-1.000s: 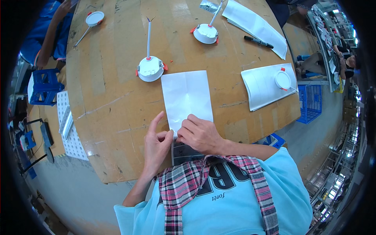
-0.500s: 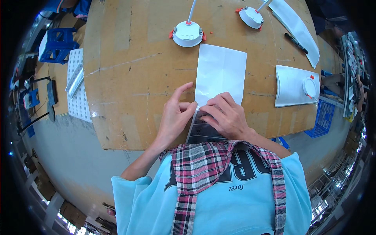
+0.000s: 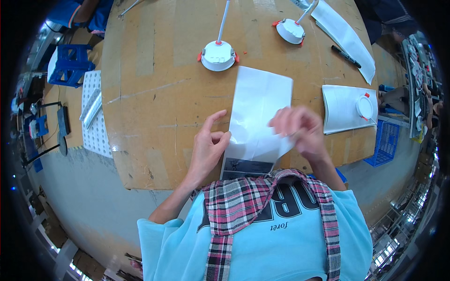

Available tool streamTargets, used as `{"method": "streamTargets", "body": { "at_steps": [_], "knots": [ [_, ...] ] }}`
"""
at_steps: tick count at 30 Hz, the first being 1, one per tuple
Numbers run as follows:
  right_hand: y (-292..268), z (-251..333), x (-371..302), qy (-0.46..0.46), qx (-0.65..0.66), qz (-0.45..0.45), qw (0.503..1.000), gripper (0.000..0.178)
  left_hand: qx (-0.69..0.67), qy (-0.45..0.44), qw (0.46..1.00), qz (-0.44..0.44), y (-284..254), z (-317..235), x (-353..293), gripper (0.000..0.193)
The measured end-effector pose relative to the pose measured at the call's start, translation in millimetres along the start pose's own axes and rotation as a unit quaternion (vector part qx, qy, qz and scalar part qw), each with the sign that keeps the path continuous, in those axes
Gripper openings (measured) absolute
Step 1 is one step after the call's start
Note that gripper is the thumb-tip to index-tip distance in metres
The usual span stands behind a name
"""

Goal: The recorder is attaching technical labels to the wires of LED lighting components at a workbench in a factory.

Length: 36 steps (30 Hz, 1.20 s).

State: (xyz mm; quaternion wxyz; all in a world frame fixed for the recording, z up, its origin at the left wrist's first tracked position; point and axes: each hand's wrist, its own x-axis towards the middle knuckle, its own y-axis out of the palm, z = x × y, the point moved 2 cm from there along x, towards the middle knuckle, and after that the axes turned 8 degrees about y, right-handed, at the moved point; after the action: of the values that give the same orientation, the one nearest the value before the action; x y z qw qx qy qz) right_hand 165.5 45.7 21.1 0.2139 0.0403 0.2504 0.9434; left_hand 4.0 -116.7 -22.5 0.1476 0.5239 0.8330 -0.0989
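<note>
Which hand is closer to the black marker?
Right: the right hand is below and left of the marker; the left hand is farther, at the left edge of the white sheet.

The brown surface point(image 3: 150, 107) bears a white sheet point(image 3: 260, 103) with a dark grey panel point(image 3: 246, 166) at its six o'clock end; lamps point(image 3: 218, 57) at twelve and one o'clock are white with red clips point(image 3: 199, 56). The stool point(image 3: 70, 65) at ten and the crate point(image 3: 385, 143) at three are blue, the board point(image 3: 96, 133) at nine white with dotted rows. At six, a pink, black and white plaid garment point(image 3: 239, 201) tops a light-blue shirt point(image 3: 281, 253) lettered in black.
</note>
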Motion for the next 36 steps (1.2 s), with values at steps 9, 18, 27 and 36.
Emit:
{"method": "streamTargets", "body": {
  "at_steps": [9,18,27,36],
  "knots": [
    [-11,77,50,-0.058,-0.311,-0.067,0.946,0.012,0.252,0.267,0.927,-0.08,-15,-84,21,0.06],
    [25,70,94,-0.113,-0.501,-0.037,0.857,0.037,-0.103,0.14,0.983,0.059,8,-93,67,0.029],
    [-26,37,99,0.096,-0.306,-0.12,0.94,0.027,-0.1,0.186,0.977,-0.013,-19,-88,101,0.023],
    [-35,38,144,0.03,-0.337,-0.182,0.923,0.02,0.075,0.29,0.94,-0.165,-53,-96,152,0.073]
  ]
}}
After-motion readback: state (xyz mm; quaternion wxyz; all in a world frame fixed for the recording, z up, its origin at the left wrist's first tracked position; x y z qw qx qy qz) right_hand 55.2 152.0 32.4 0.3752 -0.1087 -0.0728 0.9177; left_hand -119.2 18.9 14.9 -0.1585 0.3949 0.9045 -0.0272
